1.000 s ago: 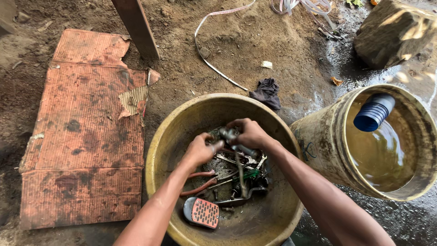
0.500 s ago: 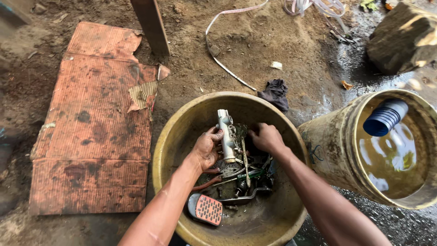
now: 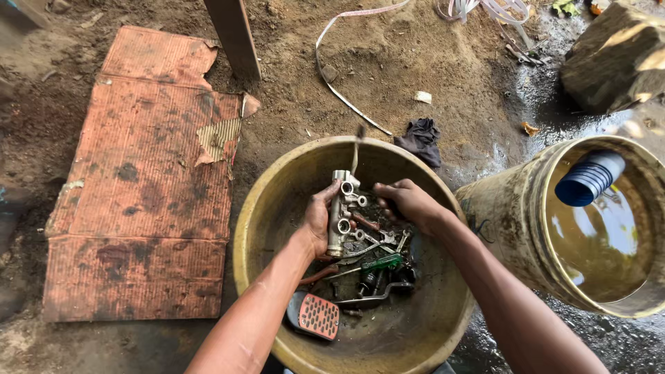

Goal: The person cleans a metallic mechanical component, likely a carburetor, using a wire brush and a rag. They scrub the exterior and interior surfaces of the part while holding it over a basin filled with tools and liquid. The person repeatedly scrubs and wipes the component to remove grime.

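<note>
Fingers of left hand (image 3: pixel 320 220) around upright metal part (image 3: pixel 339 213), wrist bent.

The basin's (image 3: pixel 277 208) near rim is running off the bottom edge. The right hand (image 3: pixel 409 202) is hiding whatever its grip encloses. The bucket (image 3: pixel 509 228) is being cropped at the right edge.

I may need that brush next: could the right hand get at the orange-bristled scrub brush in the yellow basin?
Probably yes. The orange-bristled scrub brush lies uncovered at the yellow basin's near side; the right hand hovers above the tools, nothing between them.
</note>
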